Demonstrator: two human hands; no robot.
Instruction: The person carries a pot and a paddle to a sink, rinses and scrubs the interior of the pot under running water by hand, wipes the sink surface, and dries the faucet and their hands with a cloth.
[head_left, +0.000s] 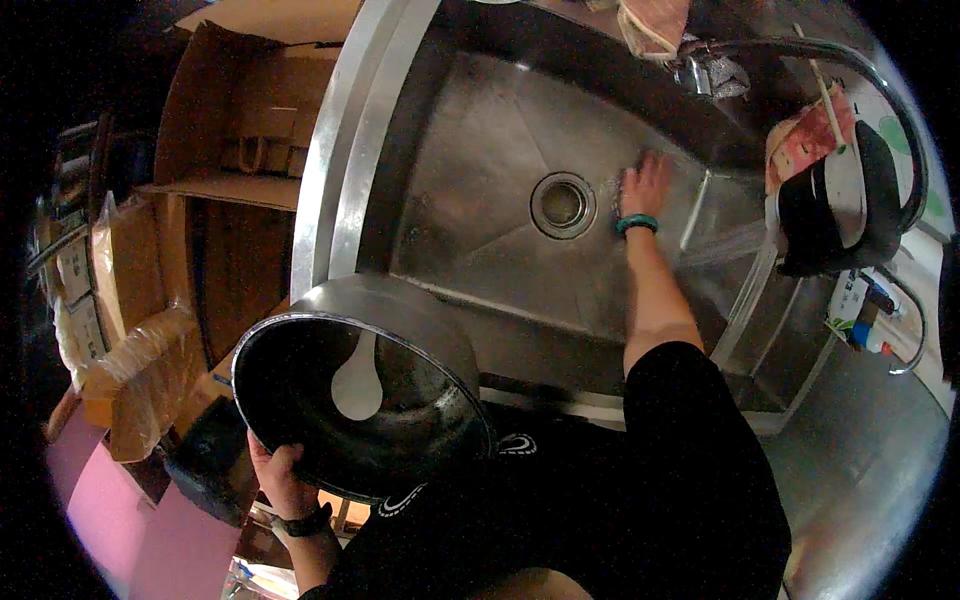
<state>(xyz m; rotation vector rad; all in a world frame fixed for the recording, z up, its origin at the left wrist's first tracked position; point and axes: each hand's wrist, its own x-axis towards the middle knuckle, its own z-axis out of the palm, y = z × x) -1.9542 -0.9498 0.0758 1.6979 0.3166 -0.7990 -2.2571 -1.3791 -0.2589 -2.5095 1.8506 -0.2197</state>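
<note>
My left hand (281, 472), with a dark band at the wrist, grips the rim of a deep metal pot (435, 322), which is tilted by the sink's near left corner. A pale rice paddle (357, 382) lies inside the pot. Over the floor of the stainless steel sink (480, 195), my right hand (646, 184) is spread flat, palm down, just right of the drain (562, 205). It seems to hold nothing, and a green bangle (637, 223) circles its wrist. Water streams into the sink right of my right forearm.
A curved metal faucet (892, 82) arches at the upper right. Near it are a black container (840, 210), a reddish cloth (802, 142) and another cloth (654, 26) on the sink's far edge. Cardboard boxes (232, 112) and plastic-wrapped packaging (150, 367) stand left of the sink.
</note>
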